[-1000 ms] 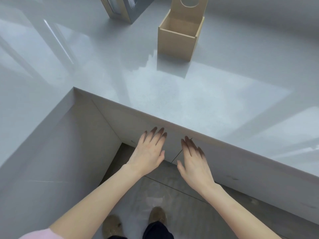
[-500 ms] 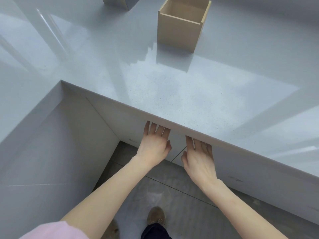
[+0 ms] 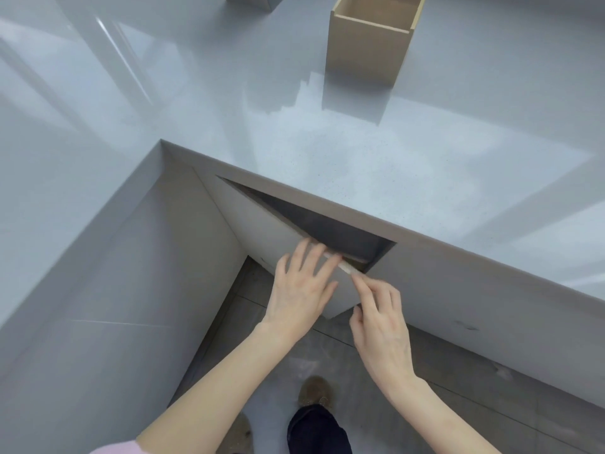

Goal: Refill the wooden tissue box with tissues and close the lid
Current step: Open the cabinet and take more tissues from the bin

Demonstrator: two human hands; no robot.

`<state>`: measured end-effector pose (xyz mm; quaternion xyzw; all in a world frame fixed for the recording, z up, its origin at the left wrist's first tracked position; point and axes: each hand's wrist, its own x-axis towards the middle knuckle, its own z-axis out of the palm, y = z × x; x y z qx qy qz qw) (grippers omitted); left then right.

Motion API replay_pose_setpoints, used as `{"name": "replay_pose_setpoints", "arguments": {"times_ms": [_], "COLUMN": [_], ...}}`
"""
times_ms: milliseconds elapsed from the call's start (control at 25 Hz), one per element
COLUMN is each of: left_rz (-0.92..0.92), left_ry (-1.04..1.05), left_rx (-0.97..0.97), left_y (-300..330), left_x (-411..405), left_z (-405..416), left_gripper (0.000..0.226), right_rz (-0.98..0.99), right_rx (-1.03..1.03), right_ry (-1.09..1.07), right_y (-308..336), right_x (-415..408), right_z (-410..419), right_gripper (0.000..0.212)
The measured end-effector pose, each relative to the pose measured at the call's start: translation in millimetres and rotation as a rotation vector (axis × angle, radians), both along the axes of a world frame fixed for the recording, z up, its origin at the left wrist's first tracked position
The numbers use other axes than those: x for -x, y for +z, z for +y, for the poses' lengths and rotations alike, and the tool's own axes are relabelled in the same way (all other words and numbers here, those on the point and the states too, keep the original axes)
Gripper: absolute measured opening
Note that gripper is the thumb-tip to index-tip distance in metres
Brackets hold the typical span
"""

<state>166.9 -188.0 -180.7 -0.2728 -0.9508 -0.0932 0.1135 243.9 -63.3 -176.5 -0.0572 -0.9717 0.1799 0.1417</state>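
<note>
The wooden tissue box (image 3: 370, 40) stands open on the grey countertop (image 3: 393, 165), well beyond both our hands and across the counter's edge, its lid out of frame so we cannot say how it sits. No tissues are visible anywhere. Below that edge, our left hand (image 3: 299, 290) lies spread flat against the face of a cabinet door (image 3: 262, 234), fingers reaching to its top rim, while our right hand (image 3: 381, 317), just beside it, pinches the door's free corner between thumb and fingertips. The door is swung partly outward, leaving a dark wedge-shaped gap just past our fingertips; what the cabinet holds cannot be made out in the shadow.

We judge this the opening step of the job: getting into the cabinet, presumably to fetch the refill. The box itself is untouched. The next move calls for swinging the door wide enough to see and reach inside, then freeing one hand to search the interior while the other keeps the panel from closing.

The counter is glossy and pale grey, mirroring the box and bright window-like bands of light. It turns a corner to the left of our left hand. Beneath our wrists lie grey floor tiles and one brown shoe (image 3: 316, 391)
</note>
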Motion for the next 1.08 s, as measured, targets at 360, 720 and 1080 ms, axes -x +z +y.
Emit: {"name": "replay_pose_setpoints", "arguments": {"times_ms": [360,720,1080], "left_rz": [-0.124,-0.265,-0.393], "left_ry": [-0.007,0.049,0.178], "left_rx": [0.052,-0.078,-0.113], "left_y": [15.4,28.4,36.3], "left_x": [-58.7,-80.8,-70.5], "left_z": [-83.0,-169.1,-261.5], "left_gripper": [0.027,0.033,0.036], "right_rz": [-0.130,-0.198,-0.302], "right_rx": [0.322,0.414,0.737], "right_ry": [0.091,0.226,0.139], "right_y": [4.3,-6.1,1.0], "right_x": [-47.0,-76.8,-64.0], "right_z": [-82.2,-178.5,-301.9], "right_gripper": [0.045,0.059,0.064]}}
